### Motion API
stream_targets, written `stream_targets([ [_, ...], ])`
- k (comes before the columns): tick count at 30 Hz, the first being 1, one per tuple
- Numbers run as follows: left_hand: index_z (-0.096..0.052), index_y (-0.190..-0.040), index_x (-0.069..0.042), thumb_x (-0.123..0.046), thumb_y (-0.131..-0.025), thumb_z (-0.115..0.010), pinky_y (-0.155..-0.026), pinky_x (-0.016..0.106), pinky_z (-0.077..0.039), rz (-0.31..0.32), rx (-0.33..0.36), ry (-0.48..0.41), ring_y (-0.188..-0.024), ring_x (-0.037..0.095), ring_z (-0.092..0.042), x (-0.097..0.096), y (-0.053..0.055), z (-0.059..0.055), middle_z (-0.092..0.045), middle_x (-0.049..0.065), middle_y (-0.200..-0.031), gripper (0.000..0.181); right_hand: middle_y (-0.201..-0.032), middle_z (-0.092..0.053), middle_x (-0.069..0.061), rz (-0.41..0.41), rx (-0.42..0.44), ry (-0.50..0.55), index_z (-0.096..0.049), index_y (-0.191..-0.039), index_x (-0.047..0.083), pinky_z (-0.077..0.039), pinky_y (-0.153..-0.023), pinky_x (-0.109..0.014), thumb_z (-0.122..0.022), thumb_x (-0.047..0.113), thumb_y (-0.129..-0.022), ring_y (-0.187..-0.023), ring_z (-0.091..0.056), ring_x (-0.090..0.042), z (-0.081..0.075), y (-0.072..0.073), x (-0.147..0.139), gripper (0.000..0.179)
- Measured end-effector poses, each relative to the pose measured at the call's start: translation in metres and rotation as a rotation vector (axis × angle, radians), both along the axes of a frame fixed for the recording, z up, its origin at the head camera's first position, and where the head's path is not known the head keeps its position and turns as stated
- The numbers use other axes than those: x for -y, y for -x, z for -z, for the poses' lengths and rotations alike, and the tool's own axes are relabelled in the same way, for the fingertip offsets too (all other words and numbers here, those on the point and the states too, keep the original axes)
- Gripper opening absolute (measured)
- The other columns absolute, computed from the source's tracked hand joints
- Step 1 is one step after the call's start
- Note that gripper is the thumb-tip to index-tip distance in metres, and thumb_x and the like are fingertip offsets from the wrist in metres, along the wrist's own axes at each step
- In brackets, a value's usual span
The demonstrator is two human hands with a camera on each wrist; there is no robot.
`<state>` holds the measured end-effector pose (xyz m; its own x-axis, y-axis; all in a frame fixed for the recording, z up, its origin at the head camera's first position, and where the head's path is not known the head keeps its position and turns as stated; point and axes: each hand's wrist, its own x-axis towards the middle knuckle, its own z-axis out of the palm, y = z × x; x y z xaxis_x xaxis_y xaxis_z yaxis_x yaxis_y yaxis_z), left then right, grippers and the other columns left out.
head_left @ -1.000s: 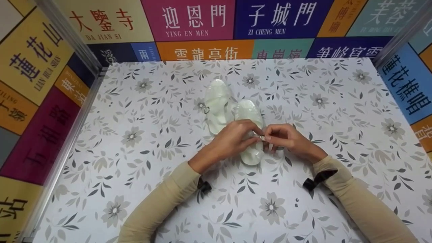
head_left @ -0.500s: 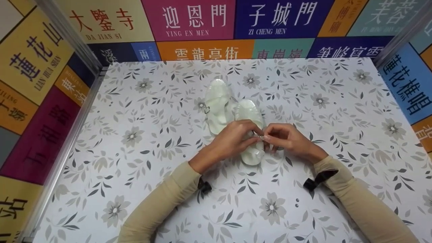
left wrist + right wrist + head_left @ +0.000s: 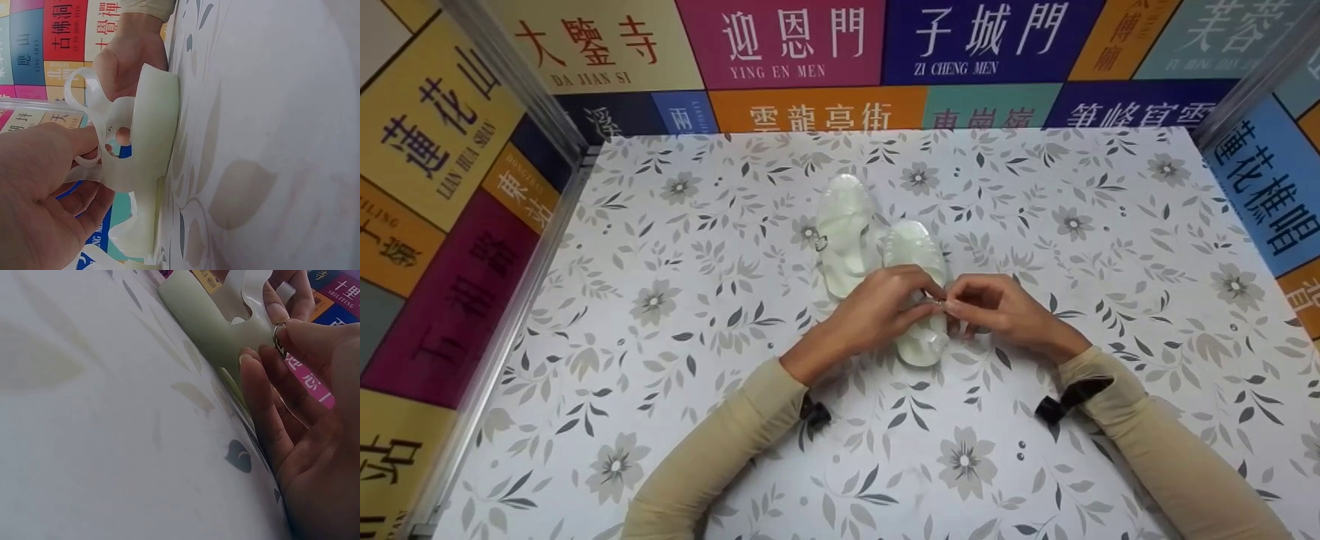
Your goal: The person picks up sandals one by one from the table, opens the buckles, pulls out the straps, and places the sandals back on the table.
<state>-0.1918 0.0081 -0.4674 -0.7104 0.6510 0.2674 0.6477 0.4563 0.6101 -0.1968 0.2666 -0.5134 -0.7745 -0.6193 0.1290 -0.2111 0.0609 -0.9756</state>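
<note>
Two pale, translucent jelly sandals lie on the table, the right sandal (image 3: 924, 351) a little nearer than the left sandal (image 3: 844, 202). Across the right sandal reaches my left hand (image 3: 874, 307), pinching its strap (image 3: 89, 173) between thumb and fingers. My right hand (image 3: 1005, 311) meets it at the sandal's outer side. In the right wrist view, its thumb and index finger pinch a small metal buckle (image 3: 278, 338), while other fingertips touch the sandal's side. Whether the strap passes through the buckle is hidden by the fingers. A similar buckle (image 3: 820, 243) shows on the left sandal.
The table (image 3: 720, 465) has a white cover with grey flowers and leaves. Colourful sign panels (image 3: 787, 45) stand along the back and both sides. A metal rail (image 3: 540, 112) runs up the back left corner. Both sleeves carry black wrist cameras (image 3: 815, 414).
Both hands stay at the buckle with only tiny finger shifts; the right fingertips have drawn slightly closer to the left ones. The sandals have not moved.
</note>
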Motion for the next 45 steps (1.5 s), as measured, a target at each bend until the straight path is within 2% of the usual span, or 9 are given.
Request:
stream_targets([
  [7,-0.080,-0.120,-0.014,-0.019,-0.103,-0.076,-0.099,0.018,-0.056,0.041,0.008,-0.022,-0.111,0.013,-0.074,0.004,0.004,0.000,-0.081,-0.001,-0.117,0.018,-0.090,-0.072,-0.019,-0.018,0.088,0.024,-0.063,-0.109,-0.008,-0.064,-0.059,-0.036,-0.060,0.006,-0.109,-0.075,-0.075,-0.026,-0.004,0.001,0.000,0.014],
  [12,-0.082,-0.120,-0.015,-0.018,-0.104,-0.074,-0.095,0.024,-0.059,0.081,0.042,-0.053,-0.106,0.010,-0.073,0.009,0.008,-0.002,-0.081,-0.001,-0.114,0.017,-0.093,-0.071,-0.021,-0.029,0.138,0.049,-0.057,-0.120,-0.009,-0.064,-0.058,-0.037,-0.060,0.006,-0.108,-0.076,-0.074,-0.026,-0.004,0.002,0.000,0.019],
  [17,-0.082,-0.119,-0.010,-0.015,-0.105,-0.072,-0.089,0.033,-0.062,0.112,0.066,-0.075,-0.100,0.013,-0.073,0.011,0.010,-0.003,-0.082,0.003,-0.111,0.018,-0.094,-0.073,-0.018,-0.033,0.120,0.017,-0.063,-0.130,-0.008,-0.063,-0.061,-0.031,-0.062,0.004,-0.108,-0.074,-0.073,-0.020,-0.002,0.002,-0.001,0.025],
  [24,-0.082,-0.119,-0.010,-0.011,-0.104,-0.072,-0.091,0.033,-0.061,0.122,0.049,-0.065,-0.101,0.016,-0.072,0.012,0.011,-0.003,-0.081,0.004,-0.110,0.018,-0.092,-0.073,-0.020,-0.032,0.109,-0.002,-0.064,-0.125,-0.009,-0.063,-0.061,-0.030,-0.063,0.004,-0.108,-0.074,-0.073,-0.020,-0.001,0.002,-0.002,0.022],
  [35,-0.078,-0.121,-0.011,-0.007,-0.105,-0.067,-0.095,0.027,-0.058,0.101,0.026,-0.043,-0.106,0.014,-0.071,0.011,0.008,-0.007,-0.078,0.003,-0.114,0.020,-0.094,-0.073,-0.016,-0.050,0.166,0.025,-0.059,-0.120,-0.012,-0.064,-0.064,-0.032,-0.062,0.003,-0.106,-0.079,-0.074,-0.022,-0.003,0.003,-0.002,0.021],
  [41,-0.074,-0.126,-0.010,-0.012,-0.106,-0.068,-0.099,0.023,-0.057,0.051,0.016,-0.040,-0.109,0.014,-0.071,0.010,0.006,-0.011,-0.077,0.005,-0.119,0.021,-0.094,-0.073,-0.017,-0.039,0.174,0.016,-0.060,-0.119,-0.010,-0.065,-0.064,-0.035,-0.063,0.006,-0.106,-0.080,-0.074,-0.024,-0.003,0.003,-0.002,0.021],
  [45,-0.071,-0.131,-0.010,-0.014,-0.106,-0.068,-0.108,0.026,-0.053,-0.006,-0.049,-0.003,-0.121,0.018,-0.068,0.009,0.003,-0.015,-0.074,0.005,-0.126,0.025,-0.093,-0.072,-0.023,-0.026,0.164,0.000,-0.061,-0.122,-0.008,-0.064,-0.063,-0.033,-0.066,0.007,-0.106,-0.076,-0.074,-0.021,-0.003,0.003,-0.003,0.022],
])
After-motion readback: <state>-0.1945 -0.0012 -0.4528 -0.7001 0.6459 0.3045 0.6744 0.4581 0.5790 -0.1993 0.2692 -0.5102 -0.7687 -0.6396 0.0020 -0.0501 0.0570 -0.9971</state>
